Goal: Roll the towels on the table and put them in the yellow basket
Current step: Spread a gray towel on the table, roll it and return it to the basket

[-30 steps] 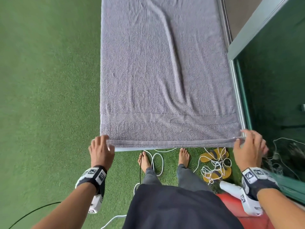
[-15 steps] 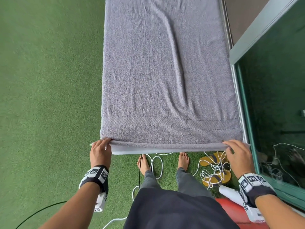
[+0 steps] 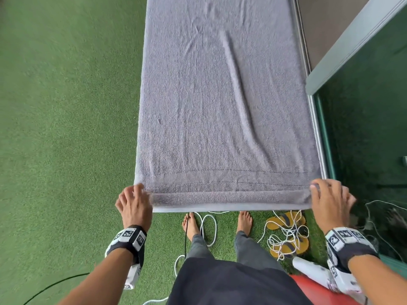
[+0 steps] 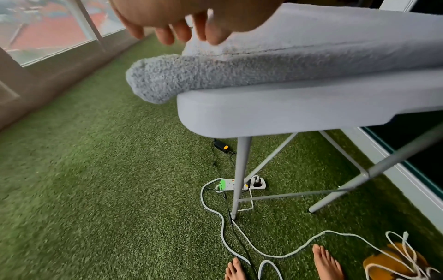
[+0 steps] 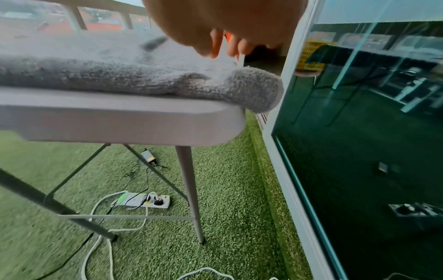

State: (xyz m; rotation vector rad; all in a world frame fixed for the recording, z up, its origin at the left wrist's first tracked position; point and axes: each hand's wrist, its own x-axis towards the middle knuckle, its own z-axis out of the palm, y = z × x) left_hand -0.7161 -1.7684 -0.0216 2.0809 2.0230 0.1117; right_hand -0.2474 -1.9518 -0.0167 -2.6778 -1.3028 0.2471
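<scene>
so going left to right: the left hand (image 3: pixel 134 205) sits at the near left corner of the grey towel (image 3: pixel 224 106), grip loose with fingers spread over the first small roll, not clamped on anything. the towel lies flat along the bench (image 4: pixel 287 108), near hem already turned into a thin roll (image 3: pixel 229 198). over on the right, the right hand (image 3: pixel 330 203) mirrors it, fingers relaxed on the other corner. looks like the rolling has only just started. next both hands probably need to push the roll away evenly so it doesn't go crooked. yellow basket only shows as a reflection in the glass.
</scene>
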